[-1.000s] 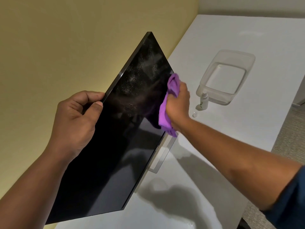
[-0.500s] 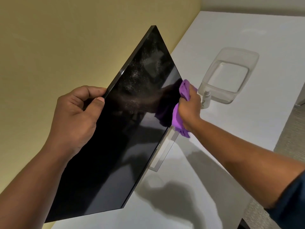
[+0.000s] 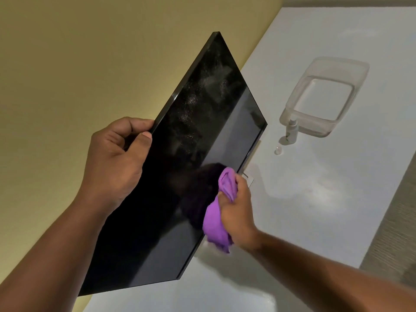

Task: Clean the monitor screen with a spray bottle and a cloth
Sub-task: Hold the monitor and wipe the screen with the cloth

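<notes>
The left hand (image 3: 114, 161) clamps the monitor's (image 3: 180, 188) top edge on the bench (image 3: 315, 210) while the right hand (image 3: 236, 212), fist closed around the purple cloth (image 3: 217, 219), presses near the lower bezel, speckled spray residue lying farther up.

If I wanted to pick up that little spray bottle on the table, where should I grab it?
Probably around the middle of the spray bottle, coming from the near, open table side. It stands upright, its body is a slim cylinder, and the clear tub sits close behind it, so reaching from behind is blocked. Mind the small cap lying just in front.
</notes>
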The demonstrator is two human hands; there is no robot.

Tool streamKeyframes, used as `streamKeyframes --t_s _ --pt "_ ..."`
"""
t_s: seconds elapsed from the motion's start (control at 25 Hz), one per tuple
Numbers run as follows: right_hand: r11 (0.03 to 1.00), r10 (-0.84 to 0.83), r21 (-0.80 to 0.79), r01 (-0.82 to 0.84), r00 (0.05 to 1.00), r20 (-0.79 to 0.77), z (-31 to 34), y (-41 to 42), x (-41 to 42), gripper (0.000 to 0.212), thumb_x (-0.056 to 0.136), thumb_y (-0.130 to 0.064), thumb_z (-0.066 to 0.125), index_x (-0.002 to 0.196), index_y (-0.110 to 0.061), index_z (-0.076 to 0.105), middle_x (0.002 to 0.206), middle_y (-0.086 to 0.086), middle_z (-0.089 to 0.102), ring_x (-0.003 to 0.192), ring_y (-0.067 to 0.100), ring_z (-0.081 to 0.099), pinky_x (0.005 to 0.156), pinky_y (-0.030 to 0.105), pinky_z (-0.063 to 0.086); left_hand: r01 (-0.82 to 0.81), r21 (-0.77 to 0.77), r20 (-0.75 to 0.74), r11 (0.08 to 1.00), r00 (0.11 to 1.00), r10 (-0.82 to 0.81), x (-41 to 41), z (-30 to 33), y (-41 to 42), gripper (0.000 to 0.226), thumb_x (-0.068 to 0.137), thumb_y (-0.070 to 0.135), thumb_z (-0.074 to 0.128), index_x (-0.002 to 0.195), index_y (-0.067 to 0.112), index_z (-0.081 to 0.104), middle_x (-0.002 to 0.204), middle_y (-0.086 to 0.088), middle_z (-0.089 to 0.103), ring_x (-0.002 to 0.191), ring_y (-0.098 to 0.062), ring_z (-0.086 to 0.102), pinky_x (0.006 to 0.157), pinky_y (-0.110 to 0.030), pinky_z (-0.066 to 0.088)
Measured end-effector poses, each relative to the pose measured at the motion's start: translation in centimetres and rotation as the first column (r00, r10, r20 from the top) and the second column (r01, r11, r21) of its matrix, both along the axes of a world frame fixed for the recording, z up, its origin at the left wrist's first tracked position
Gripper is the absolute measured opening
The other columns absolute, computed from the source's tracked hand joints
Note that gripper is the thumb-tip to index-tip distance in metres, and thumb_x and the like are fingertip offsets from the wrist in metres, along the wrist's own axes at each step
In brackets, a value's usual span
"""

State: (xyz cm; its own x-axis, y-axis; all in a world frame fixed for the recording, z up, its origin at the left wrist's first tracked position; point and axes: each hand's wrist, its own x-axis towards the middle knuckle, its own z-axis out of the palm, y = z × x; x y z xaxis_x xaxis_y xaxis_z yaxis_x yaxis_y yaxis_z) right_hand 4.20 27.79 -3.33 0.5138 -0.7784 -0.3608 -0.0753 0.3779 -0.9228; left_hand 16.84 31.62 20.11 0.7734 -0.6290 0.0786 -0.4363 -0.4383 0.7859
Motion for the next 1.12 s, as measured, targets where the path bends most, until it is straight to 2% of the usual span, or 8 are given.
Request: streamKeyframes --t_s 0.16,0.32,0.52,0.68,0.76,0.88,0.96,1.12 --pt "0.981 -0.189 -0.051 0.185 0.980 -0.064 3.0 -4.1 2.7 0.046 0.094 -0.021 0.059 0.136 -0.037 0.051 0.127 -0.007 0.053 0.106 0.009 0.059 0.088 0.024 0.049 -0.005 0.004 0.010 1.000 1.000 0.005 0.4 -0.1 0.1 0.025 0.099 0.009 0.062 0.102 0.030 0.076 0.105 0.003 0.077 0.100 -0.018 0.072 0.100 -0.041 0.056" --pt "0.986 0.042 -0.162 -0.028 0.996 0.084 4.8 2.5 0.4 0.059 0.097 -0.039 0.049 0.154 -0.035 0.034 0.141 -0.010 0.036 0.122 -0.006 0.042 0.104 0.013 0.036 -0.003 -0.003 -0.015 1.000 1.000 0.003 0.4 -0.2 0.1 0.024 0.099 0.008 0.062 0.102 0.027 0.076 0.104 0.000 0.077 0.096 -0.017 0.071 0.096 -0.037 0.056" --pt "0.986 -0.152 -0.091 0.142 0.981 -0.119 2.4 -2.8 2.0 0.057 0.099 -0.009 0.051 0.148 -0.035 0.038 0.142 -0.004 0.040 0.117 -0.002 0.047 0.109 0.027 0.042 0.007 -0.001 -0.007 1.000 1.000 -0.007 0.2 -0.2 0.0 0.025 0.099 0.008 0.063 0.100 0.030 0.076 0.104 0.001 0.077 0.097 -0.016 0.072 0.097 -0.037 0.057" --pt "0.965 -0.155 -0.207 0.164 0.986 0.057 5.8 -2.8 3.6 0.057 0.096 -0.007 0.058 0.148 -0.023 0.041 0.127 -0.011 0.035 0.109 -0.028 0.036 0.088 -0.003 0.030 0.002 -0.002 -0.004 1.000 1.000 -0.002 0.5 -0.2 0.2 0.022 0.097 0.013 0.064 0.099 0.030 0.077 0.104 0.000 0.077 0.099 -0.021 0.072 0.100 -0.045 0.057" --pt "0.943 -0.048 -0.322 0.089 0.990 0.132 4.8 0.2 2.3 0.057 0.092 -0.002 0.060 0.145 -0.017 0.045 0.131 -0.003 0.040 0.118 -0.019 0.038 0.099 0.004 0.033 -0.003 -0.009 -0.015 1.000 1.000 0.002 0.3 -0.2 0.2 0.024 0.097 0.011 0.064 0.099 0.030 0.077 0.103 0.001 0.078 0.098 -0.020 0.073 0.099 -0.044 0.057" --pt "0.921 -0.084 -0.371 0.121 0.990 0.115 2.0 -1.7 1.5 0.045 0.082 0.007 0.050 0.116 -0.022 0.058 0.119 -0.010 0.053 0.112 0.002 0.051 0.099 0.037 0.048 0.012 -0.003 -0.005 1.000 1.000 -0.012 0.2 -0.3 0.2 0.022 0.097 0.012 0.064 0.100 0.030 0.077 0.106 0.000 0.077 0.104 -0.023 0.072 0.103 -0.047 0.055" --pt "0.937 -0.222 -0.272 0.218 0.975 0.018 2.9 -4.5 2.7 0.049 0.082 0.011 0.049 0.110 -0.028 0.057 0.115 -0.024 0.051 0.105 -0.003 0.049 0.094 0.036 0.048 0.014 -0.002 0.001 1.000 1.000 -0.014 0.3 -0.3 0.2 0.022 0.097 0.012 0.064 0.100 0.030 0.076 0.106 0.000 0.077 0.105 -0.024 0.072 0.103 -0.047 0.055" --pt "0.918 -0.029 -0.388 0.077 0.991 0.128 5.8 0.3 3.4 0.057 0.085 -0.006 0.052 0.141 -0.017 0.049 0.136 0.007 0.043 0.125 0.014 0.044 0.110 0.027 0.036 0.015 -0.020 -0.004 1.000 1.000 -0.015 0.2 -0.1 0.1 0.026 0.099 0.007 0.062 0.099 0.029 0.075 0.101 0.003 0.077 0.096 -0.015 0.072 0.099 -0.039 0.057"
